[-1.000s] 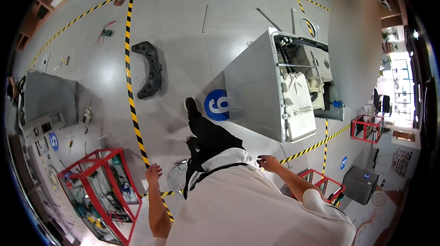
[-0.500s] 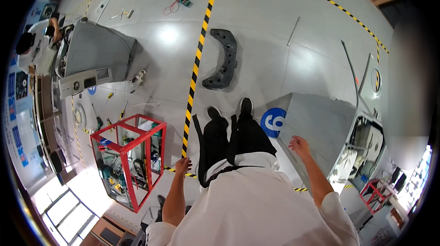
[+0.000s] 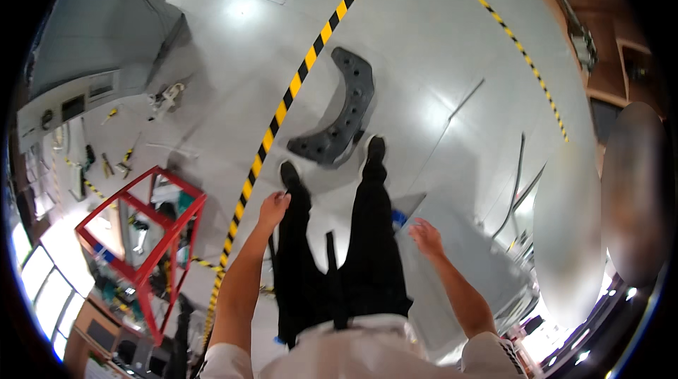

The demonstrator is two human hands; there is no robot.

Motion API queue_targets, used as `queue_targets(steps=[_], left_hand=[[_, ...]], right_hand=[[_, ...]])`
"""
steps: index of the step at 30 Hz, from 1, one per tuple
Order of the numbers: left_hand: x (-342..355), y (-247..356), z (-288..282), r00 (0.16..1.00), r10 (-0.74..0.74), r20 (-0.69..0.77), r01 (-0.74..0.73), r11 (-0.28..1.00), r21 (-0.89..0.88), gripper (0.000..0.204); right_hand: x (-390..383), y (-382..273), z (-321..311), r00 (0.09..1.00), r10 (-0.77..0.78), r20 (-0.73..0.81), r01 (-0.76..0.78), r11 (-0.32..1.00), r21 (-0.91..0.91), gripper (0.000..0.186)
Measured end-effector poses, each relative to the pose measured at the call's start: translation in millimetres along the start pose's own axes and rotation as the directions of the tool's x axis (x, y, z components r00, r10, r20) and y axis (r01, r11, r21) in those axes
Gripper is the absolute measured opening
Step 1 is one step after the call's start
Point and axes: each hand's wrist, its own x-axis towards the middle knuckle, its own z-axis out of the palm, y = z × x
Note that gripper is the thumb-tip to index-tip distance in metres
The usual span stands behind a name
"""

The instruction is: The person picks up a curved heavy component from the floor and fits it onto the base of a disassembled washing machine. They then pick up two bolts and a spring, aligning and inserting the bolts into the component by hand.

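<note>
The curved dark grey metal bracket (image 3: 339, 121) with bolt holes lies flat on the pale grey floor (image 3: 438, 47), just ahead of the person's black shoes, its lower end near the right shoe (image 3: 375, 149) and close beside the left shoe (image 3: 289, 173). Both hands are empty and well apart: the left hand (image 3: 272, 207) hangs loosely curled beside the left thigh, the right hand (image 3: 426, 236) spreads its fingers out to the side, over the corner of a grey cabinet (image 3: 480, 266). Neither touches anything.

The person stands upright over the bracket, so the work looks to be at the approach stage, with the part not yet gripped. Picking it up would likely call for bending low and taking it with both hands, one toward each end, since it looks heavy and awkwardly curved.

A yellow-and-black striped tape line (image 3: 296, 86) runs diagonally just left of the bracket. Beyond it stands a red frame rack (image 3: 145, 238) with small tools scattered on the floor near it. To the right the grey cabinet crowds the right arm. The open floor lies ahead, past the bracket.
</note>
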Motion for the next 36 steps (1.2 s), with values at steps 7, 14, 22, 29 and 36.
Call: queue_targets(steps=[7,14,22,29,36], left_hand=[[179,-91,116,0.893,-0.447,0.059,0.422,0.783,-0.456,0.065],[292,-143,167,0.766,-0.636,0.089,0.329,0.27,-0.905,0.098],[327,-151,195,0.802,-0.586,0.118,0.14,-0.007,-0.99,0.083],[334,-132,211,0.785,-0.619,-0.019,0.022,0.058,-0.998,0.067],[339,-135,201,0.741,-0.668,-0.061,0.038,0.133,-0.99,0.054]], right_hand=[[378,-116,32,0.977,-0.208,-0.041,0.178,0.91,-0.375,0.07],[621,-239,110,0.837,-0.545,-0.053,0.41,0.688,-0.599,0.09],[730,-242,118,0.975,-0.221,0.027,0.208,0.861,-0.465,0.085],[722,-222,114,0.974,-0.224,0.018,0.212,0.895,-0.393,0.085],[712,-227,113,0.98,-0.198,0.007,0.181,0.883,-0.434,0.075]])
